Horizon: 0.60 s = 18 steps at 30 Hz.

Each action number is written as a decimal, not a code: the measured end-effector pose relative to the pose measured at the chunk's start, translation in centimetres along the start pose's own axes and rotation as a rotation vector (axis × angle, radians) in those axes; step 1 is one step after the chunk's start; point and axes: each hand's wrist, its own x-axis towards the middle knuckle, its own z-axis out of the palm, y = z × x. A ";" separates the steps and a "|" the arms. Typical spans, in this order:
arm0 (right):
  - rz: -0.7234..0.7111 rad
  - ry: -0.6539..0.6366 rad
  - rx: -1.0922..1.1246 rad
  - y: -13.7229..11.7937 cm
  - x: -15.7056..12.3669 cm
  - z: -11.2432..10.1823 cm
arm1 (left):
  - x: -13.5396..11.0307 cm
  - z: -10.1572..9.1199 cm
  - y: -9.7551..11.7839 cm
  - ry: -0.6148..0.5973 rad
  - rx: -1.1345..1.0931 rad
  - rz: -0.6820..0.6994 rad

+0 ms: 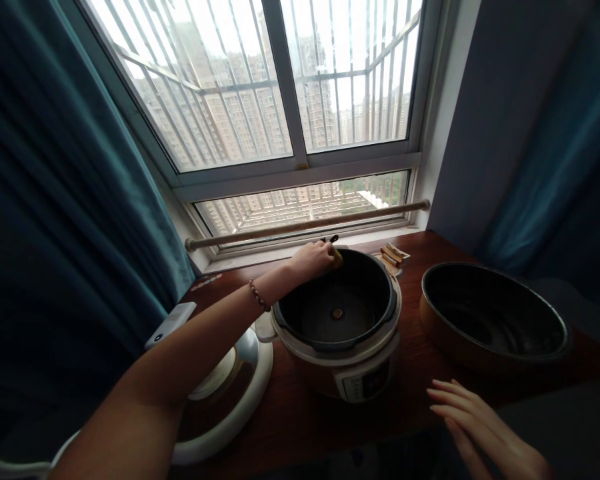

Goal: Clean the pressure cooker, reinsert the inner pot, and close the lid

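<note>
An open electric pressure cooker (347, 363) stands on the dark wooden table (300, 413) by the window, its inside bare down to the heating plate (337, 313). My left hand (314, 259) reaches over the cooker's far rim, fingers closed on a small yellowish thing (337, 257) pressed to the rim. A bead bracelet (259, 296) circles that wrist. My right hand (480, 420) rests low at the front right with its fingers stretched out, holding nothing. The cooker's removed inner pot (495, 320) sits to the right.
The cooker's white lid (230, 393) lies upturned to the left, under my forearm. A white remote-like device (170, 325) sits at the left edge. Small packets (393, 255) lie behind the cooker. A wooden rod (307, 225) spans the window sill. Teal curtains hang on both sides.
</note>
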 end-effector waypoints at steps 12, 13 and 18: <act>-0.010 -0.012 0.035 -0.1 -1.0 0.0 | -0.5 2.0 -5.6 0.093 -0.574 -0.439; -0.015 -0.013 0.035 -0.2 -1.2 0.1 | -0.8 1.8 -6.0 0.080 -0.606 -0.474; -0.094 -0.030 0.013 -0.4 -1.9 0.0 | -2.5 1.6 -6.3 0.089 -0.729 -0.553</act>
